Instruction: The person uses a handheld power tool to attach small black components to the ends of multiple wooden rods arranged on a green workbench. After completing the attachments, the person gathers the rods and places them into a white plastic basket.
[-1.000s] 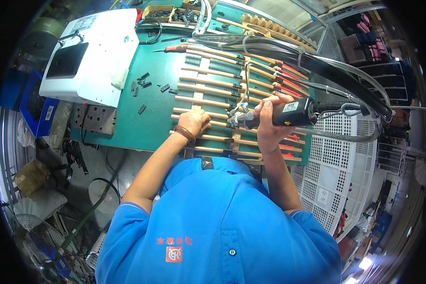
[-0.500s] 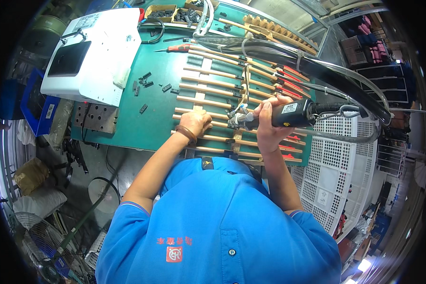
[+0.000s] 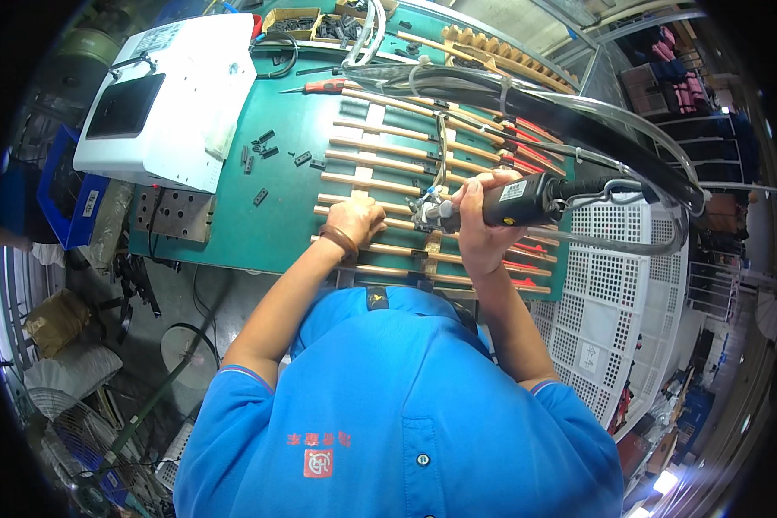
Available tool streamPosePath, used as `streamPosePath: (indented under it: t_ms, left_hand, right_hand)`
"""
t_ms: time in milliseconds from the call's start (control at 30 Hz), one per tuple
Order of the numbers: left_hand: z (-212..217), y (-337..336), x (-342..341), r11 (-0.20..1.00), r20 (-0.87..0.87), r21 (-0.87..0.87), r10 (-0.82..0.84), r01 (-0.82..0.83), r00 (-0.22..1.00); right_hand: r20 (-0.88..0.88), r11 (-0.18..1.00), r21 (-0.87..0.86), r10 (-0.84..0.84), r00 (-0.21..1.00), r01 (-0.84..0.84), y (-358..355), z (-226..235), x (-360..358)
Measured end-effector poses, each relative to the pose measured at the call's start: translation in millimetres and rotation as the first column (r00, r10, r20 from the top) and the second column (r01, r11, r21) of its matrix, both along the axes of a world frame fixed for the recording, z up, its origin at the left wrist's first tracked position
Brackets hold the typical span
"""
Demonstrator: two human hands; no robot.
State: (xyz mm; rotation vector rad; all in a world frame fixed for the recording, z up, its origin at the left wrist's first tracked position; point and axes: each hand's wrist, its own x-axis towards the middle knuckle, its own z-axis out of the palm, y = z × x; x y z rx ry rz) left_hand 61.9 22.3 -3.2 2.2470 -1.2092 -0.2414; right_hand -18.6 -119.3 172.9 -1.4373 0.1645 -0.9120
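My right hand [image 3: 485,226] is wrapped round a black power screwdriver [image 3: 518,200], held slantwise with its metal nose [image 3: 433,212] to the left. That nose meets a black clip on one of the wooden rods, though the contact point is partly hidden. My left hand [image 3: 354,221], with a brown bangle on its wrist, is closed over the same rod's left part. Several light wooden rods [image 3: 367,158] lie side by side, resting on a wooden crosspiece [image 3: 364,176]. Many carry small black clips, and red pieces [image 3: 527,283] sit at their right ends.
A white machine [image 3: 181,104] stands at the left of the green table [image 3: 298,224]. Loose black parts [image 3: 263,151] and a red-handled screwdriver [image 3: 324,87] lie nearby. Thick black and clear hoses [image 3: 578,129] cross above the rods. White perforated crates [image 3: 600,302] stand at the right.
The power screwdriver and my right hand have shifted slightly left and up. Its hoses have swung a little with it. My left hand stays at the same place.
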Motion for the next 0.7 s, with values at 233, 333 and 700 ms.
streamPosePath:
  t_ms: [233, 333, 700]
  left_hand:
    - [3, 0, -1, 1.000, 0.007, -0.003, 0.008, -0.008, 1.000]
    - [1, 0, -2, 1.000, 0.003, 0.008, 0.008, -0.008, 1.000]
    - [0, 0, 0, 0.999, 0.015, -0.033, 0.004, -0.004, 1.000]
  right_hand:
    - [-0.005, 0.996, -0.083, 0.013, 1.000, -0.013, -5, -1, 4]
    - [0.009, 0.999, -0.043, 0.004, 1.000, -0.004, -7, -6, 7]
    - [-0.014, 0.999, -0.027, 0.025, 1.000, -0.025, 7, -4, 2]
